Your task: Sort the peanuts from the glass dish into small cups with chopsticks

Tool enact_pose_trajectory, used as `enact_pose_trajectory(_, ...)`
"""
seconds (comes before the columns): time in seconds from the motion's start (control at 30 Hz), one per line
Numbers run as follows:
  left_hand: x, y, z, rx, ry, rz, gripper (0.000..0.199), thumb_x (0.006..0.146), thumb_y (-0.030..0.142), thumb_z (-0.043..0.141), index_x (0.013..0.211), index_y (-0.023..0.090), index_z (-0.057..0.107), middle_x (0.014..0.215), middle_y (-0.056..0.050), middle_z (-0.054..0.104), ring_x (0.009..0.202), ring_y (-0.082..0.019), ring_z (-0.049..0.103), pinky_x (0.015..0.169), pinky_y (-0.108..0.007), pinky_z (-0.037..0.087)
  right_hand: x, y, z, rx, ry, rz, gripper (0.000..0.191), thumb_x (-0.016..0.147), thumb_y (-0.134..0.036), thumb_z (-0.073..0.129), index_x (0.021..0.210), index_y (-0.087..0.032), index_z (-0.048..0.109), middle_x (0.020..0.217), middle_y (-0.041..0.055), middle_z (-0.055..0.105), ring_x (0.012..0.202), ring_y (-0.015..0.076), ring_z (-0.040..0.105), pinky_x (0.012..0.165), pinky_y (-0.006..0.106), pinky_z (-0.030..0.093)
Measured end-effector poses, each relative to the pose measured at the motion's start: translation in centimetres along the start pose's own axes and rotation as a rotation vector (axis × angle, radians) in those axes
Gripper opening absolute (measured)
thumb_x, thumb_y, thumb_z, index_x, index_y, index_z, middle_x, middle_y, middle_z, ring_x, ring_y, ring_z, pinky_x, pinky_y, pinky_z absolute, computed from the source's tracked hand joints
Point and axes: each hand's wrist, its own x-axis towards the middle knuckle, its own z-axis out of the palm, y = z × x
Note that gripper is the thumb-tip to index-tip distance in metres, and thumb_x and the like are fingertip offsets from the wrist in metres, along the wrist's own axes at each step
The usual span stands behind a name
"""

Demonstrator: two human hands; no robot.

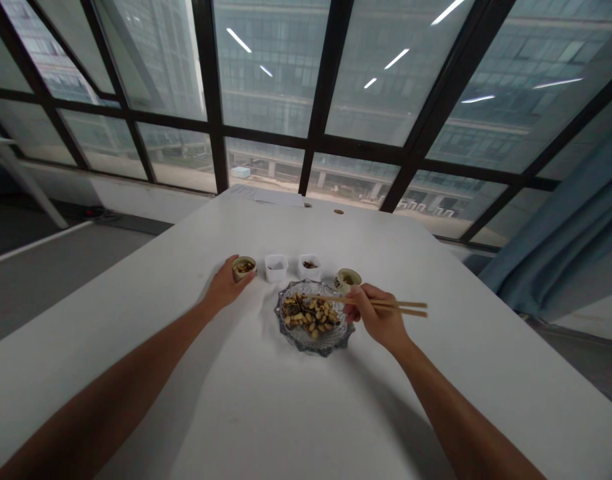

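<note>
My left hand (226,283) is closed around a small round cup (244,268) with brownish pieces inside, standing on the white table. In my right hand (379,312) is a pair of chopsticks (401,307), their tips over the glass plate. That scalloped clear glass plate (313,343) holds a heap of peanuts (316,323) mixed with thin dark and yellowish pieces. Just beyond my right fingers stands a second small cup (347,279) with dark markings on its side; its contents are unclear. Two white square containers (276,268) sit between the cups, the right-hand one with dark bits in it.
The white table (236,400) reaches to a dark-framed window wall. Papers (269,195) and two small round brown items lie at its far edge. A blue curtain (556,227) hangs at the right. Another white table's leg (31,180) shows at the left.
</note>
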Motion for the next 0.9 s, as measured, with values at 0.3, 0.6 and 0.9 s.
enact_pose_trajectory(0.3, -0.1, 0.5, -0.2, -0.011, 0.0, -0.02, 0.071, 0.076, 0.059, 0.065, 0.132, 0.02, 0.046, 0.119, -0.012, 0.066, 0.109, -0.028, 0.065, 0.097, -0.043, 0.051, 1.0, 0.8, 0.0, 0.334, 0.199, 0.133, 0.05, 0.083, -0.068, 0.059, 0.073, -0.018, 0.06, 0.052, 0.003, 0.065, 0.035, 0.0146, 0.056, 0.034, 0.025, 0.043)
enact_pose_trajectory(0.6, -0.8, 1.3, -0.9, 0.014, 0.004, 0.159, 0.071, 0.062, 0.051, 0.079, 0.121, 0.021, 0.053, 0.124, -0.01, 0.063, 0.114, -0.028, 0.061, 0.1, -0.042, 0.049, -0.7, 0.2, 0.5, 0.004, 0.106, -0.152, 0.048, 0.092, -0.062, 0.052, 0.069, -0.021, 0.064, 0.06, 0.0052, 0.069, 0.044, 0.0168, 0.064, 0.043, 0.028, 0.052)
enact_pose_trajectory(0.9, 0.1, 1.1, 0.3, -0.049, 0.012, 0.089, 0.07, 0.067, 0.051, 0.077, 0.124, 0.022, 0.051, 0.123, -0.009, 0.065, 0.111, -0.026, 0.063, 0.098, -0.041, 0.051, -0.5, 0.3, 0.5, -0.009, 0.074, -0.144, 0.047, 0.091, -0.062, 0.053, 0.07, -0.022, 0.064, 0.059, 0.0044, 0.069, 0.044, 0.017, 0.064, 0.042, 0.028, 0.052)
